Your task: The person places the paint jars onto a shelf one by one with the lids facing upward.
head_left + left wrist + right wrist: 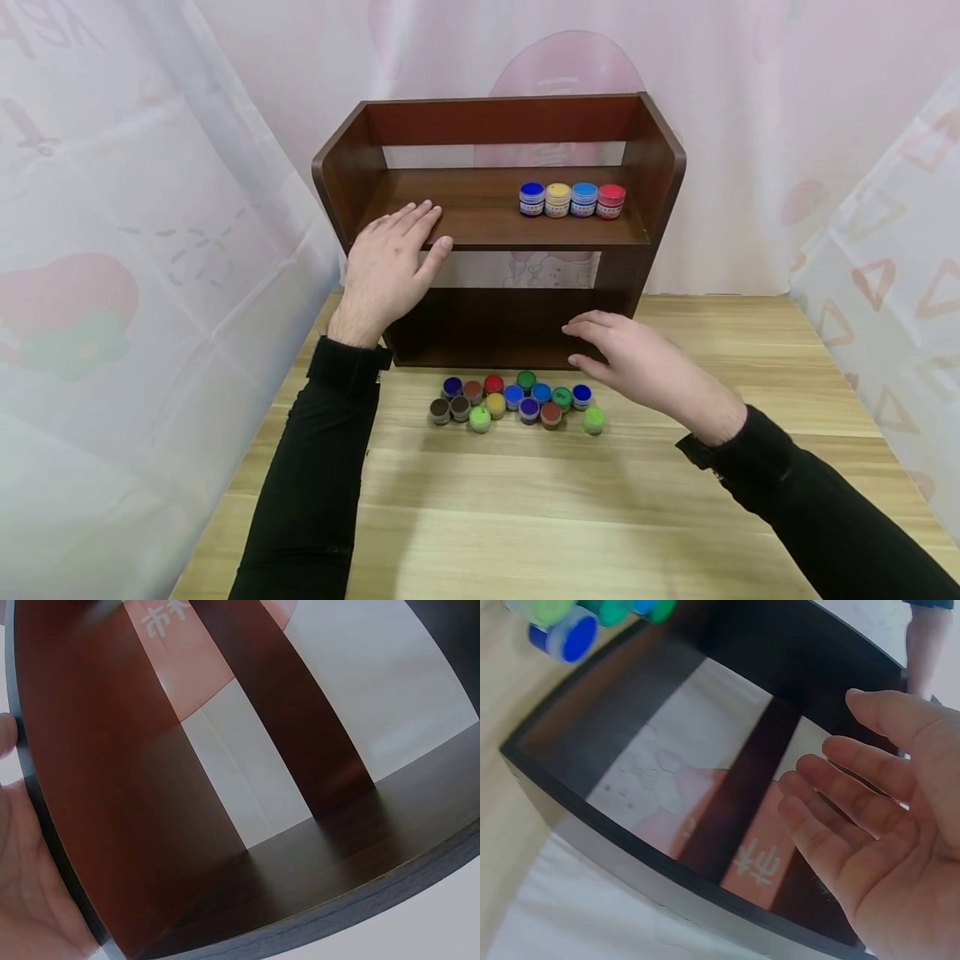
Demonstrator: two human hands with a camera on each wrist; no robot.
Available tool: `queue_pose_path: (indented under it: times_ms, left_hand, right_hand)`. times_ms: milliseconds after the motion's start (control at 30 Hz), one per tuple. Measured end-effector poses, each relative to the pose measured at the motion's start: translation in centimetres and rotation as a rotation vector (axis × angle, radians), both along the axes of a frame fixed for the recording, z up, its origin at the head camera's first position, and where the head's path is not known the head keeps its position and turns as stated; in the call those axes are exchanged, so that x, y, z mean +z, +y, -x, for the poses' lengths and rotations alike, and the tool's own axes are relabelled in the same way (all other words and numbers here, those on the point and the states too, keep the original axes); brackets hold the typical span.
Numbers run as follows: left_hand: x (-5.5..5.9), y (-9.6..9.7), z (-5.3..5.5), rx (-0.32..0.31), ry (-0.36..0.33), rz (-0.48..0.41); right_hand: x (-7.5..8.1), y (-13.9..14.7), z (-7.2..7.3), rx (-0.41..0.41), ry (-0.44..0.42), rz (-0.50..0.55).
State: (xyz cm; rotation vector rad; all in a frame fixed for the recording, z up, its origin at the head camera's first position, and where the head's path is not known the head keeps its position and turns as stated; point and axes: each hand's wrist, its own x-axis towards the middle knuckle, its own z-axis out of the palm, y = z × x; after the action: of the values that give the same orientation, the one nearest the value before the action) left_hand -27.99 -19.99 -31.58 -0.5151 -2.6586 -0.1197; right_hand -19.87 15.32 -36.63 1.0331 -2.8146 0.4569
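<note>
My left hand (392, 265) lies flat, fingers straight, over the front left part of the upper board of a dark brown two-tier wooden shelf (480, 193). In the left wrist view, part of that hand (37, 877) shows beside the shelf's edge. My right hand (637, 354) hovers before the lower tier's right side, its fingers loosely bent and holding nothing. The right wrist view shows its palm and fingers (810, 817) spread apart. Below that hand, a loose group of small paint jars, among them a light green jar (593, 420) and a blue jar (581, 397), sits on the table.
On the upper tier's right stand several paint jars in a row: a dark blue jar (532, 200), a yellow jar (557, 200), a light blue jar (583, 200) and a red jar (611, 202). A wooden table (540, 517) carries the shelf. Printed white cloth (150, 167) hangs around it.
</note>
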Motion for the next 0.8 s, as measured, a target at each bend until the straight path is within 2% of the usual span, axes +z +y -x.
queue_pose_path:
  times_ms: [200,467,800]
  left_hand:
    - [0.0,0.0,0.0,0.000,-0.001,-0.002]
    - [0.0,-0.1,0.1,-0.001,0.001,-0.001]
    - [0.0,0.0,0.1,-0.001,0.003,-0.005]
  right_hand:
    - [-2.4,0.5,0.0,-0.016,-0.038,0.016]
    - [-5.8,1.0,0.3,-0.015,-0.049,0.010]
    - [-9.0,1.1,0.6,-0.021,-0.112,0.017]
